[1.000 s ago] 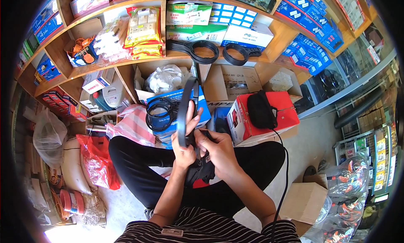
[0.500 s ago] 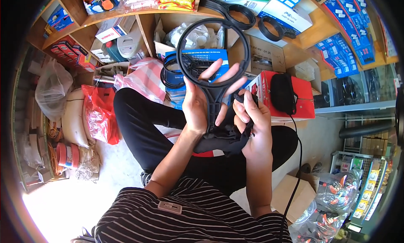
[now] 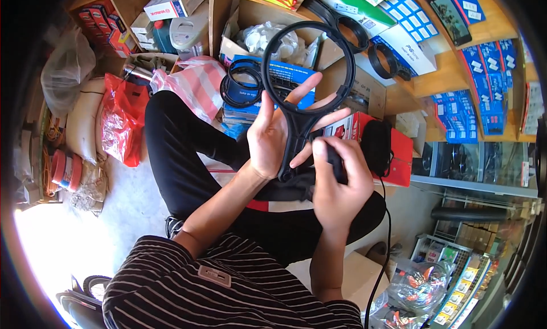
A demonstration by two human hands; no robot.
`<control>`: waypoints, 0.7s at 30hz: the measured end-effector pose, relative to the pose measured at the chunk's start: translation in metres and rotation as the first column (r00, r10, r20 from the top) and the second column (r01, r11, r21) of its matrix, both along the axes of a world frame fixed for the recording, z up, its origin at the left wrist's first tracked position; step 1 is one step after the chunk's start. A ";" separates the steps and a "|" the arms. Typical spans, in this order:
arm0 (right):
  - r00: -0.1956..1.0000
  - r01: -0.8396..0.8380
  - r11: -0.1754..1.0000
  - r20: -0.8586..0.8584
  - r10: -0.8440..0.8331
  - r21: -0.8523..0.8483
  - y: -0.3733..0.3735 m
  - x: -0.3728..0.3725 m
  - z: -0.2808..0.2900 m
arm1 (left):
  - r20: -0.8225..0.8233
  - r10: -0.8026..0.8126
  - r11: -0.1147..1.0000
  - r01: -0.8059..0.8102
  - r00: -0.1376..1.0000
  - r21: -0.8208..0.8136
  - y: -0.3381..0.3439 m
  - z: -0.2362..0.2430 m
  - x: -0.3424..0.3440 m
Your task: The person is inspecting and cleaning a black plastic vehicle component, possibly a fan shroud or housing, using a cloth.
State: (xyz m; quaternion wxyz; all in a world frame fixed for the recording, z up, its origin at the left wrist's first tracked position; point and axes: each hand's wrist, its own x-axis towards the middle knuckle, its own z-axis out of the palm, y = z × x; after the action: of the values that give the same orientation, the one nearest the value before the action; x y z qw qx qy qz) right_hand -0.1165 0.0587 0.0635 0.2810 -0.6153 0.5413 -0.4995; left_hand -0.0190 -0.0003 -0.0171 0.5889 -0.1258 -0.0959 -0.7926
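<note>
My left hand [image 3: 274, 136] holds a black ring-shaped frame with a handle [image 3: 307, 72], its round loop raised upright in front of the shelves. The fingers spread behind the loop while the palm grips the handle near the fork. My right hand [image 3: 336, 181] is closed around a black part [image 3: 336, 158] at the lower end of the handle, over my lap. A black cable [image 3: 383, 255] runs down from beneath that hand past my right knee. I sit cross-legged in black trousers [image 3: 188, 152] and a striped shirt.
Wooden shelves [image 3: 450, 72] behind hold blue boxes, black rings [image 3: 387, 58] and cartons. A red box [image 3: 399, 152] with a black item on it stands right of my hands. A blue box with coiled cable [image 3: 242, 89], pink striped bag [image 3: 196, 84] and red bags [image 3: 117, 118] lie left.
The view has tilted down and closer. The ring frame has turned from edge-on to face-on and lifted higher; my right hand has shifted onto the black part at the handle's lower end.
</note>
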 end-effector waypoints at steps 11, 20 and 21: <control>0.850 -0.220 0.956 -0.518 0.091 -0.193 -0.028 -0.002 -0.026 | 0.300 0.196 0.978 -0.210 0.934 0.013 -0.004 0.011 -0.003; 0.883 -0.139 0.913 -0.466 -0.061 -0.383 -0.033 -0.007 -0.030 | 0.521 0.317 0.948 -0.280 0.793 -0.151 0.008 0.014 -0.013; 0.880 -0.141 0.909 -0.471 -0.067 -0.393 -0.034 -0.008 -0.027 | 0.515 0.321 0.947 -0.266 0.795 -0.180 0.007 0.013 -0.010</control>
State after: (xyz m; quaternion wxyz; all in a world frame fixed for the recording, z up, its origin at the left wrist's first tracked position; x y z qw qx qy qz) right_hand -0.1248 0.0247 0.0364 0.0123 -0.7746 0.4622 -0.4316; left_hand -0.0294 0.0070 -0.0044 0.6470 0.0889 -0.3141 -0.6891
